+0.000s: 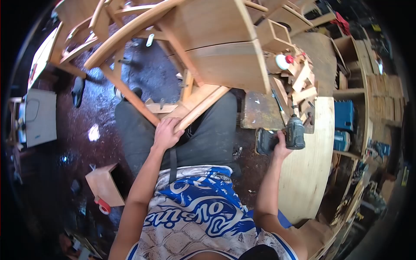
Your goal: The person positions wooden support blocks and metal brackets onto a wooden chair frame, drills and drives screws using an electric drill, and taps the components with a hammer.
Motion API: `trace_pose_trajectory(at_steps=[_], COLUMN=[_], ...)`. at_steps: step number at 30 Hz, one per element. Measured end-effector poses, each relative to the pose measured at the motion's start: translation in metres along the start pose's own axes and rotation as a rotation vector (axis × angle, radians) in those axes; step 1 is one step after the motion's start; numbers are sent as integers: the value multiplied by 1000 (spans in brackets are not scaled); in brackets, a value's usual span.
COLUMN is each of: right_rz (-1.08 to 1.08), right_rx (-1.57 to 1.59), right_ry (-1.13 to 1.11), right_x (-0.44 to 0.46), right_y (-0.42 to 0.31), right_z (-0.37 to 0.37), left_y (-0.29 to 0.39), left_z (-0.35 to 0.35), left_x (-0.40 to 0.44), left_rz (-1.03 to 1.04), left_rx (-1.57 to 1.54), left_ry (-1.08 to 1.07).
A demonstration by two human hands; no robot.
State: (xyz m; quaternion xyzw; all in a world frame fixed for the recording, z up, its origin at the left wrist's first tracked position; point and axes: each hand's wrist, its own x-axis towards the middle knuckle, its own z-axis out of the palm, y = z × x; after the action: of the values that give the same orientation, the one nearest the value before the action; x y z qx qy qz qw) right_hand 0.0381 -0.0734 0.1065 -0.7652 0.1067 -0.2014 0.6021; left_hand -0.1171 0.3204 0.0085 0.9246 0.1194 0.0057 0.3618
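Our left hand (168,133) curls over the near end of the wooden frame (216,65), whose far side is cut off; at right, our right hand (281,147) grips the drill (296,132), partly hidden behind it.

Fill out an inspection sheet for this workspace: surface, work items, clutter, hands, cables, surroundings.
Surface: dark shiny floor; long pale wooden board on the right.
Work items: brown wooden frame with flat panels, over the lap; black cordless power driver.
Clutter: heaped light-wood offcuts; white bottle with red cap beside them.
Hands: left hand grips the frame's near corner; right hand holds the driver.
Cables: nothing clearly seen.
Surroundings: brown wooden shelving holding a blue boxy case.
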Motion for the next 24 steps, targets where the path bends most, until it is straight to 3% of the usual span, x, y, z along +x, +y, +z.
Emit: trace_pose_trajectory(at_steps=[5, 9, 14, 16, 18, 19, 20, 22, 24], right_rz=[-47, -234, -156, -94, -110, -381, -189, -1, 222], right_rx=[48, -175, -73, -19, -216, -473, -352, -744, -849], right_ry=[162, 269, 201, -14, -76, 26, 178, 421, 292], right_x=[25, 53, 51, 34, 22, 27, 33, 61, 106], right_y=[41, 63, 64, 64, 70, 72, 99, 111, 189], right_z=[9, 28, 25, 8, -35, -54, -78, -109, -151], left_y=[5, 7, 9, 13, 15, 14, 14, 12, 7], left_z=[4, 7, 8, 8, 4, 3, 2, 2, 3], left_x=[-3, -2, -2, -1, 0, 0, 0, 0, 0], left_rz=[50, 31, 6, -14, -21, -31, -43, -52, -44], left_rx=[73, 59, 84, 73, 74, 74, 69, 70, 25], left_ry=[-6, -41, -49, -43, -48, -43, -47, -60, -57])
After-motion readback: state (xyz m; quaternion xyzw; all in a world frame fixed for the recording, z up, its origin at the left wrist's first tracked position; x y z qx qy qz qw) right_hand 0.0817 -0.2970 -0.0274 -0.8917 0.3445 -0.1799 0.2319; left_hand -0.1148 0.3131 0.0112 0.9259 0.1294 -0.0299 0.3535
